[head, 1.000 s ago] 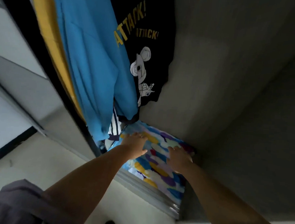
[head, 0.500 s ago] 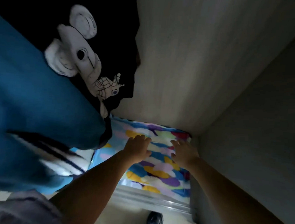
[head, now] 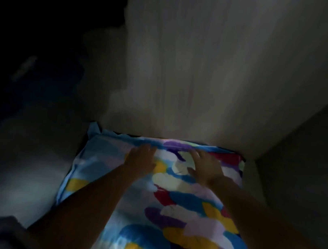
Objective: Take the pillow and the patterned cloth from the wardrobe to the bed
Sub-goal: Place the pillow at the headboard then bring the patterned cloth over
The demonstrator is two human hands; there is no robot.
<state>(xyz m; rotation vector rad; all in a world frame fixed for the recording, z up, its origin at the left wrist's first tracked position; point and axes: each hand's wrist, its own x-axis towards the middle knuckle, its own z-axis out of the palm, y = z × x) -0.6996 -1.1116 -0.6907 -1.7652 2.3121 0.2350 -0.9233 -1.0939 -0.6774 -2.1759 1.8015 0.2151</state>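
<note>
A pillow (head: 182,202) in a cover with blue, yellow, purple, red and white patches lies flat on the wardrobe floor, filling the lower middle of the view. My left hand (head: 141,161) rests on its far part, fingers reaching to the back edge. My right hand (head: 206,165) lies beside it, fingers spread on the cover near the back edge. Neither hand has closed on the fabric. I cannot tell a separate patterned cloth from the pillow cover; the view is dim and blurred.
The wardrobe's pale back panel (head: 208,73) rises right behind the pillow and its side wall (head: 299,158) closes the right. Dark hanging clothes (head: 39,72) fill the left. A grey sleeve (head: 4,234) shows at the bottom left.
The view has moved deeper into the wardrobe and down, so the pillow looks larger. Both hands have slid further to the pillow's back edge. The hanging shirts have dropped out to the dark left.
</note>
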